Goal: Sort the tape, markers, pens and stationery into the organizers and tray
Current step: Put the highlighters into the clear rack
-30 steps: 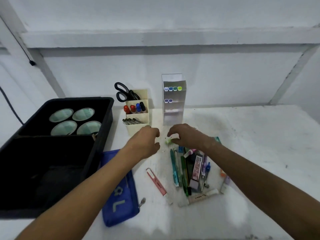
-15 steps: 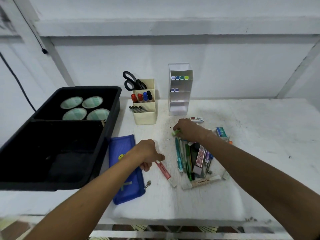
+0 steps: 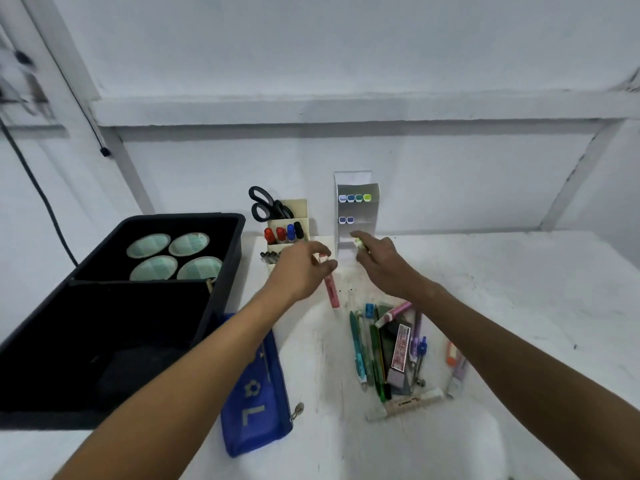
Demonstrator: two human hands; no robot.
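My left hand [image 3: 304,271] holds a pink pen [image 3: 331,289] by its upper end, lifted in front of the cream organizer [image 3: 289,230] that contains markers and scissors. My right hand [image 3: 381,258] pinches a pale green highlighter [image 3: 358,242] at the lowest shelf of the white tiered organizer [image 3: 356,213], whose upper shelves show coloured marker caps. A pile of pens, a ruler and other stationery [image 3: 391,351] lies on the table below my right forearm. The black tray [image 3: 221,271] at the left has tape rolls [image 3: 173,254] in its far compartment.
A blue zip pouch [image 3: 256,396] lies on the table under my left forearm, beside the tray. An orange-and-white item [image 3: 453,355] lies right of the pile. The white wall stands close behind the organizers. The table's front edge is near the bottom.
My left hand picked up the pink pen from the table and raised it toward the organizers. My right hand carried the green highlighter from the pile up to the white tiered organizer.
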